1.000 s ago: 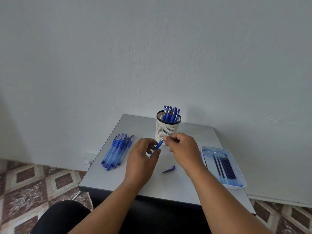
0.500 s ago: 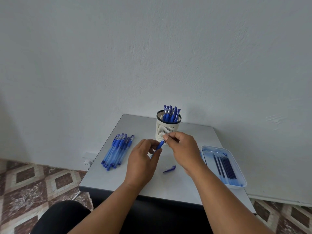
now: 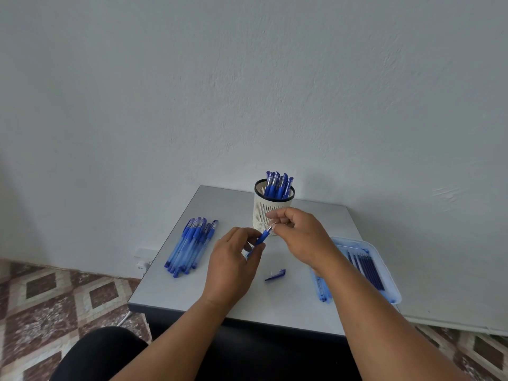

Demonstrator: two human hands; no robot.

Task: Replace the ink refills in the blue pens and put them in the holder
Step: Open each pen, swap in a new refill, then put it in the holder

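The left hand (image 3: 233, 266) grips a blue pen (image 3: 262, 237) over mid-table, its tip aimed toward one o'clock, where the right hand (image 3: 301, 237) pinches the nib. Light, stiff and probably slick, it is best held at the rubber grip.

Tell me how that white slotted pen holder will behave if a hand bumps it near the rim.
The pen holder is tall and narrow with slotted walls, so it is probably light and could tip rather than slide. The pens in it stand well above the rim, likely raising its balance point. It should feel stiff, not floppy.
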